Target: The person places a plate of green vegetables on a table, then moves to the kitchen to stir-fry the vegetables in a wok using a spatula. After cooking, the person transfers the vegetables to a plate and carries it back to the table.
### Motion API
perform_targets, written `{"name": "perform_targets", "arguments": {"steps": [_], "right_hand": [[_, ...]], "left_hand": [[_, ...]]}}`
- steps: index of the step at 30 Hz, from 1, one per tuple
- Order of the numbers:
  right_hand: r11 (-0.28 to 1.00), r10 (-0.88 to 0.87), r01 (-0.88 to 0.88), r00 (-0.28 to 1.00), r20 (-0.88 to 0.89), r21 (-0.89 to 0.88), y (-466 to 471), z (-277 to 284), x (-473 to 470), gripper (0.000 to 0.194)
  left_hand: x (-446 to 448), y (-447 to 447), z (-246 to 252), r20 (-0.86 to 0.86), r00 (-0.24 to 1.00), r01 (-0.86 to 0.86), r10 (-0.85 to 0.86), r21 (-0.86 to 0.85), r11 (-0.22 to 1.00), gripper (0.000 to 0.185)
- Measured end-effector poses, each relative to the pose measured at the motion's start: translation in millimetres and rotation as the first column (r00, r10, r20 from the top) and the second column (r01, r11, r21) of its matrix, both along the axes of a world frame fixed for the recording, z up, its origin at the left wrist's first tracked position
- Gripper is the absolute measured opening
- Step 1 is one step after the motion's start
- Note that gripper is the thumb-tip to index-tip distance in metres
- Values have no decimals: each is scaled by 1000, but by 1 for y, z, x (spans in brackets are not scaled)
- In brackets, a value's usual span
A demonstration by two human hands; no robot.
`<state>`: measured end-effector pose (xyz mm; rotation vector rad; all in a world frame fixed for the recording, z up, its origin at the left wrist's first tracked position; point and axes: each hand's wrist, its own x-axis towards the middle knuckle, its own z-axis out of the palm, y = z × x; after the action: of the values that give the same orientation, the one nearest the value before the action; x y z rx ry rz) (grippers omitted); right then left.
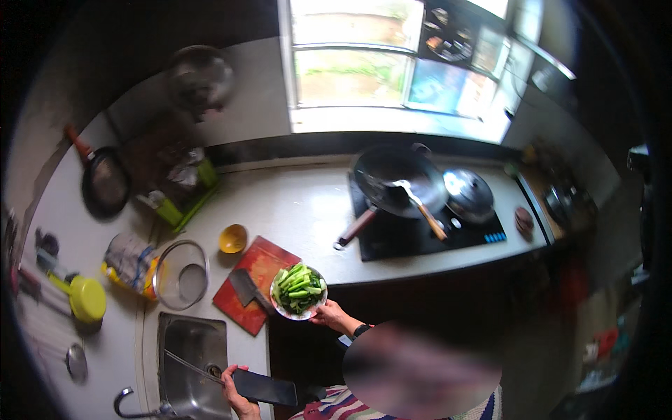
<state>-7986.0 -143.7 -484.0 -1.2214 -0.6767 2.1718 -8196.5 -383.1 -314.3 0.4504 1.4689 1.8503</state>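
My right hand [334, 315], with a dark band at its wrist, grips the near edge of a round plate [273, 301]. Cut green leafy vegetables [299, 286] with pale stems are heaped on it. The plate is off the counter, beside a red cutting board [272, 256]. On that board lies a cleaver [242, 286], its handle towards the plate. Lower left, my left hand [239, 396] holds a dark-screened smartphone [265, 387] by one end, near the sink [193, 336]. A thin rod or cable [191, 363] runs from this hand over the sink; which, I cannot tell.
A wok [391, 168] with a wooden-handled spatula [431, 223] sits on a black cooktop [383, 244], beside a lidded pot [469, 195]. Left of the board are a yellow bowl [232, 239] and a clear bowl [159, 278]. A faucet [122, 403] stands by the sink.
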Motion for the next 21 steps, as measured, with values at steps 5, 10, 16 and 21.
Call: {"name": "perform_targets", "arguments": {"steps": [5,10,16,21], "right_hand": [[992,-111,112,993,-29,62,-78,11,88,15],[903,-347,382,918,-192,197,-169,29,210,17],[635,-658,715,699,-282,293,-353,81,373,19],[314,-906,909,373,-200,273,-479,79,549,19]], "left_hand": [[22,50,0,27,948,318,-317,-46,947,42],[128,88,22,-201,704,706,-681,100,701,39],[351,45,117,-114,493,868,-863,-5,496,38],[575,-12,123,-90,231,973,-969,5,232,42]]}}
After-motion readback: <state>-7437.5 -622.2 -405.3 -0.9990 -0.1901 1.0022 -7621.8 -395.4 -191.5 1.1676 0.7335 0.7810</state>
